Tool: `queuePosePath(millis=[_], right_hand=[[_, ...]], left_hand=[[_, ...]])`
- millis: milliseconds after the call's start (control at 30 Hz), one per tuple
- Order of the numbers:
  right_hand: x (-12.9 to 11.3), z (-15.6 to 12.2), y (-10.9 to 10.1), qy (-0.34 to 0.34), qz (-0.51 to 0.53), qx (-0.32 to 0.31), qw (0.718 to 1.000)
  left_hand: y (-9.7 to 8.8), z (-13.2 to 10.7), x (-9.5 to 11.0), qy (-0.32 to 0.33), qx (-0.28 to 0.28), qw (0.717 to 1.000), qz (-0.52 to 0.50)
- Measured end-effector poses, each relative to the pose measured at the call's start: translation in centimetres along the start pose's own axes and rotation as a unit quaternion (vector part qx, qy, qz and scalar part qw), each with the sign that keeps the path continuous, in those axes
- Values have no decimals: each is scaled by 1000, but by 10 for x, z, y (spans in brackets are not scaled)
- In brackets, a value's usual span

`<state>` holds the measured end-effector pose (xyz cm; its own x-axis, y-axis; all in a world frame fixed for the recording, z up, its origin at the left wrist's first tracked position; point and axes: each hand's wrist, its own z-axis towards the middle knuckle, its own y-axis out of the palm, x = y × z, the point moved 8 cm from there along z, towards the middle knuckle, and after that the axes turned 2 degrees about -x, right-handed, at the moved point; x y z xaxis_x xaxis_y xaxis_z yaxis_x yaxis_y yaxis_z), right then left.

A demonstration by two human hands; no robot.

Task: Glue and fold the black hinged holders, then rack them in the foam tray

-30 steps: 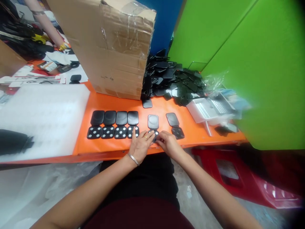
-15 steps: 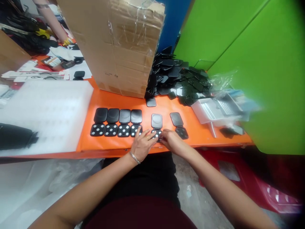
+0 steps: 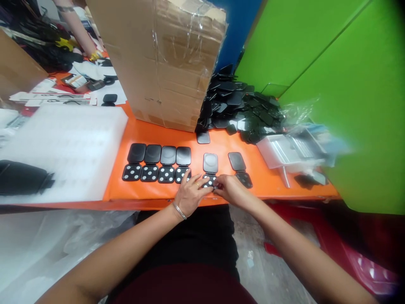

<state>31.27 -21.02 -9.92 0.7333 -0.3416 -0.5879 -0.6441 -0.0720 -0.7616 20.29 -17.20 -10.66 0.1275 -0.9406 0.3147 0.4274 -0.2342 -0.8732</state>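
An unfolded black case [image 3: 210, 162] lies flat on an orange table [image 3: 118, 192], close to its near edge. Its long axis runs away from the person: plain lid at the far end, white-dotted half nearest. The left hand [image 3: 189, 197] has its fingers spread, touching the dotted half's left side. The right hand [image 3: 232, 190] bunches thumb and fingertips at its right side; whether they pinch anything cannot be told. Fingers hide parts of the dotted half, and both forearms run off the bottom of the view.
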Motion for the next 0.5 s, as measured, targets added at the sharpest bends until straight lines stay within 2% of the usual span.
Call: queuePosePath(millis=[200,500], right_hand=[[-7,3,-4,-45,23,-44,998],[-13,14,-5,-48,8,-137,989]], left_hand=[[-2,4,4,25,-13,999,37],[-8,6,14,104,-29,989,100]])
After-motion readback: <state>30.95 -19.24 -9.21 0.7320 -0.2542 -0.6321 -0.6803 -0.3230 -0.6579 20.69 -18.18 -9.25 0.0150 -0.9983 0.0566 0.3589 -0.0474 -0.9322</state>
